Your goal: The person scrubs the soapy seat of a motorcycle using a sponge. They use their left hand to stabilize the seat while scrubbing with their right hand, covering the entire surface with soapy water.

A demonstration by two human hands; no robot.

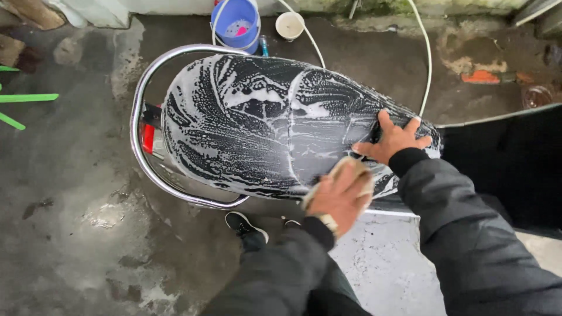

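Both hands on soapy seat: left hand gripping sponge (mostly hidden); right hand spread flat.

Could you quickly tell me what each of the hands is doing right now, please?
Left hand: closed on a tan sponge, pressed against the soapy black motorbike seat.
Right hand: open, fingers spread flat on the seat, holding nothing.

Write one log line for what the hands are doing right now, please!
left hand: presses sponge on soapy black seat | right hand: flat on seat, fingers spread | behind: blue bucket, white hose
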